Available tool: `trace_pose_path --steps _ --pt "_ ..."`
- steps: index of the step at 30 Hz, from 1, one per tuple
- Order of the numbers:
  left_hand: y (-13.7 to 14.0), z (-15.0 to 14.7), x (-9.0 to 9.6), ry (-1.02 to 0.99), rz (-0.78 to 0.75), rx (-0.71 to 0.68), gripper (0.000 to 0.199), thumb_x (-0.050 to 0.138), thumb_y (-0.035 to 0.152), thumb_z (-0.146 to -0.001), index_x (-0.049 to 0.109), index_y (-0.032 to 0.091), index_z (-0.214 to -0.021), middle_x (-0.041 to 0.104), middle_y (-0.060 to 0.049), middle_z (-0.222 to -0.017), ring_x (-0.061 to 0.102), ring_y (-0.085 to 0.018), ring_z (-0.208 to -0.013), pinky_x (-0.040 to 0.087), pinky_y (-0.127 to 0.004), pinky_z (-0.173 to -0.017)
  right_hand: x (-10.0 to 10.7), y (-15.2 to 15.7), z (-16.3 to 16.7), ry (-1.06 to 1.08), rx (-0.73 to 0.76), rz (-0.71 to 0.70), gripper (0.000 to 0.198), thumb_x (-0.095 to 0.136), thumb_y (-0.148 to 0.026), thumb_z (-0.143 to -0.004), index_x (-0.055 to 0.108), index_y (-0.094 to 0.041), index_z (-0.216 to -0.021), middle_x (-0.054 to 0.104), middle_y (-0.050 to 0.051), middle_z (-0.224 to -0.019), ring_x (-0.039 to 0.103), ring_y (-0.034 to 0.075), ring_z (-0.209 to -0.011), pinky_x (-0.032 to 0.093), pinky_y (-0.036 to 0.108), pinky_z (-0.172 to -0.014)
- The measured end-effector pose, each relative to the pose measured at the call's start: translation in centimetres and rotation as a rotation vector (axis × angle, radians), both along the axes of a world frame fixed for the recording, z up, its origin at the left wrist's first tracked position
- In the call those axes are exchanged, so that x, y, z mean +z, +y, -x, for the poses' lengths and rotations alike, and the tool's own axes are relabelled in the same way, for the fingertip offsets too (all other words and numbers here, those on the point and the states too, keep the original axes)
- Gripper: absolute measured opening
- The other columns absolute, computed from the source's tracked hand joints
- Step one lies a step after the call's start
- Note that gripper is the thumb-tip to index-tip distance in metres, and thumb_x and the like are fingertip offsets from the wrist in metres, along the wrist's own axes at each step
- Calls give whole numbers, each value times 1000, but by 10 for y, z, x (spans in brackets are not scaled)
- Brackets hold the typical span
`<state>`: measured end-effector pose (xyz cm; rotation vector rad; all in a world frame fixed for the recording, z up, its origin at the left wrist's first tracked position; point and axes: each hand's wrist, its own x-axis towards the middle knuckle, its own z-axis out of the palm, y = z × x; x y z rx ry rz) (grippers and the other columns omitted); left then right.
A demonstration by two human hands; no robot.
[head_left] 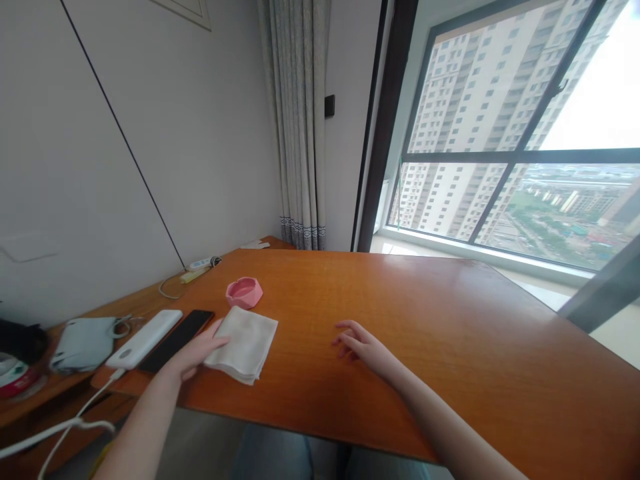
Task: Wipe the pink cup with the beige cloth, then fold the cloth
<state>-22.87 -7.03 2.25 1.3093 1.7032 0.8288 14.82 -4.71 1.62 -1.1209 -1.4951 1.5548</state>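
Note:
A folded white cloth (245,345) lies on the brown wooden table (410,307), several layers showing along its near edge. My left hand (197,350) grips the cloth by its left side, thumb on top and the other fingers partly hidden beneath. To the right, my right hand (357,341) is over the tabletop, apart from the cloth. Its fingers are loosely bent and spread, with nothing in them. Just behind the cloth sits a pink angular ashtray (244,293). A black phone (176,340) lies flat beside my left wrist.
Left of the phone is a white power bank (145,339) with a white cable (85,410) plugged into its near end. A grey pouch (84,343) and a power strip (200,264) lie along the wall. A window (500,157) and a curtain (300,127) stand beyond the table.

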Motion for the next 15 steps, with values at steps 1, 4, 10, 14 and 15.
trace_pose_path --steps 1,4,10,14,15 --pt "2 15 -5 189 -35 62 56 54 34 -70 48 17 -124 59 -10 -122 57 -25 -110 46 -34 -91 -1 3 -5 -15 -20 -10 40 59 -48 -71 50 -23 -100 64 0 -83 59 12 -62 45 25 -55" --pt "4 42 -19 611 -105 156 54 49 31 -72 47 13 -122 59 -14 -120 57 -28 -108 43 -37 -93 -1 9 -18 -46 -46 -43 37 58 -45 -70 51 -22 -98 64 0 -81 59 12 -63 45 26 -57" --pt "-3 9 -20 1099 -441 282 37 41 30 -79 55 19 -112 46 -12 -133 42 -36 -122 35 -50 -98 4 15 -31 -66 -95 -71 31 57 -39 -69 53 -21 -94 64 0 -78 58 12 -63 44 26 -57" --pt "13 -69 -6 765 -616 -78 27 44 29 -81 60 20 -100 57 -8 -119 50 -29 -113 35 -39 -102 2 31 -25 -111 -99 -106 23 54 -31 -70 52 -20 -90 63 -1 -76 57 12 -62 44 25 -57" --pt "19 -93 -2 644 -590 -214 28 43 29 -82 59 21 -103 58 -7 -117 52 -26 -110 37 -37 -100 0 37 -21 -122 -99 -129 22 52 -29 -71 52 -20 -90 62 -1 -76 56 11 -62 43 25 -57"
